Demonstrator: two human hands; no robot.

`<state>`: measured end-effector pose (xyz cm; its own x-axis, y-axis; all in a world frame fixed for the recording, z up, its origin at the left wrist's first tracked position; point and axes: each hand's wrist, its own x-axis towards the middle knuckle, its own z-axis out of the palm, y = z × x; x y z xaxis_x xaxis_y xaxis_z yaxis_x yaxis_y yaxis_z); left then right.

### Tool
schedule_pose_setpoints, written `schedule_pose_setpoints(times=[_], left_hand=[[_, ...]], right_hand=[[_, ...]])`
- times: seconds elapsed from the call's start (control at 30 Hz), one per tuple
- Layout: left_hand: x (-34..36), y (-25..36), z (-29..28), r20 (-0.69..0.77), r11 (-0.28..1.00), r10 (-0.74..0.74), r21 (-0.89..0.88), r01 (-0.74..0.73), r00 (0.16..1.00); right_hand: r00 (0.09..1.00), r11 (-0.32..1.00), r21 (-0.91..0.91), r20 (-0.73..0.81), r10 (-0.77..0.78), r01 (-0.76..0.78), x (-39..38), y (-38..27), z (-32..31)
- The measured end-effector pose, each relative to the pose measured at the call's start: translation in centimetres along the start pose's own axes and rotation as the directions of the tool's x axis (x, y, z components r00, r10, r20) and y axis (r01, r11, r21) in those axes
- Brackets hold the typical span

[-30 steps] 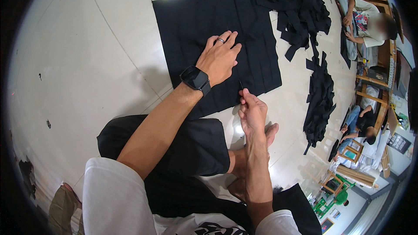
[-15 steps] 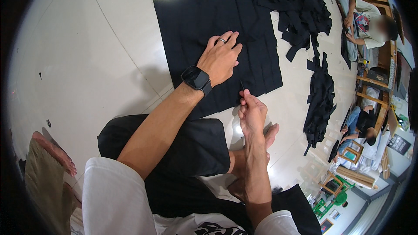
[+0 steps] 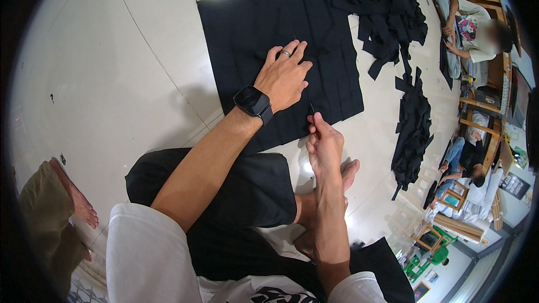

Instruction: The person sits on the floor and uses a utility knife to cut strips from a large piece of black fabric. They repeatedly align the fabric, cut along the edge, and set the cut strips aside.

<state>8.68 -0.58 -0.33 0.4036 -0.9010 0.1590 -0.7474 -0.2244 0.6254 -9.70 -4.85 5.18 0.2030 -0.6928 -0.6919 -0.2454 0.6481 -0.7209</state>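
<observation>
A black sheet of fabric (image 3: pixel 224 33) with several parallel creases or strips lies on the pale tiled floor in front of me. My left hand (image 3: pixel 283 73), wearing a ring, rests on its middle with fingers spread, a dark watch on that wrist. At the fabric's lower right, my right hand (image 3: pixel 323 143) pinches a thin dark tool (image 3: pixel 313 109), its point on or just above the fabric; I cannot tell exactly what it is.
Piles of black strips (image 3: pixel 387 5) (image 3: pixel 410 129) lie to the right. Beyond them two people (image 3: pixel 476 36) (image 3: pixel 466 157) sit by wooden furniture (image 3: pixel 480 120), with green chairs (image 3: pixel 438 255) farther down. Another person's bare foot (image 3: pixel 84 207) is at lower left, my legs (image 3: pixel 213 179) below the fabric.
The other person's feet and trousers at lower left came into view and shifted forward and leftward. My hands have barely moved; the right one is very slightly higher.
</observation>
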Motion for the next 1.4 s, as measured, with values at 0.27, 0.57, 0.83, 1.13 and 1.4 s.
schedule_pose_setpoints(times=[0.27,0.57,0.83,1.13,1.4], left_hand=[[0.0,0.0,0.0,0.01,1.0,-0.005,-0.002,0.005,1.0],[0.0,0.1,-0.2,0.015,1.0,-0.008,0.002,0.008,1.0],[0.0,0.2,-0.1,0.003,1.0,-0.004,-0.011,0.004,1.0],[-0.1,0.0,-0.3,0.046,1.0,-0.013,-0.01,0.014,0.999],[0.0,-0.1,-1.6,0.199,0.999,0.03,-0.025,-0.026,0.98]], right_hand=[[0.999,0.999,-0.004,0.009,-0.036,0.037,0.6,0.3,0.3],[1.0,1.0,-0.002,-0.025,-0.018,0.018,0.0,0.0,0.8],[0.999,0.999,-0.001,-0.001,-0.035,0.035,1.0,0.4,0.7],[1.0,1.0,0.0,0.016,-0.009,0.009,1.0,-0.2,1.3],[1.0,0.998,0.052,0.0,0.028,-0.028,1.0,-0.2,1.2]])
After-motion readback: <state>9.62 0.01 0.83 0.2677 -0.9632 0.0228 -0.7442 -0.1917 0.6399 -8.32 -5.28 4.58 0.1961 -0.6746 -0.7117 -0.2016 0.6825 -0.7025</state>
